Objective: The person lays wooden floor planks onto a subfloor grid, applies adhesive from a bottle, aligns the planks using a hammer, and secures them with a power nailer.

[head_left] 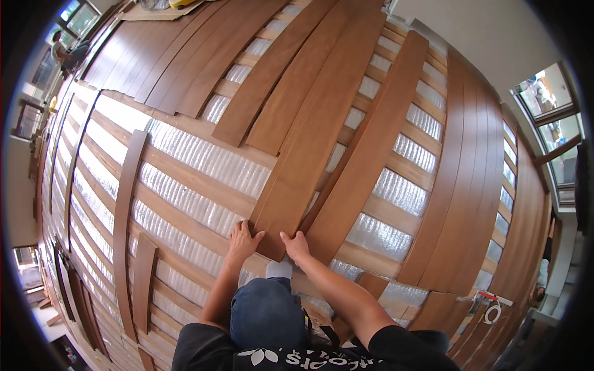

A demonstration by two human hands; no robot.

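A long brown wooden floor plank (297, 179) runs away from me over the battens, its near end just in front of my knee. My left hand (246, 241) grips the near end's left edge, thumb on the top face. On the right edge of that same end is my right hand (297, 246), its thumb on top as well; its other fingers are partly hidden. Another loose plank (365, 161) lies close to the right, angled across the battens. Beyond, to the left, several planks (278, 80) lie side by side with narrow gaps.
Pale wooden battens (185, 161) cross silvery foil sheeting (204, 148). Laid boards (458, 185) cover the right side. Loose narrow planks (127, 229) lie at left. A red-and-white item with a white loop (492, 313) rests at lower right. Another person (65, 55) sits at far left.
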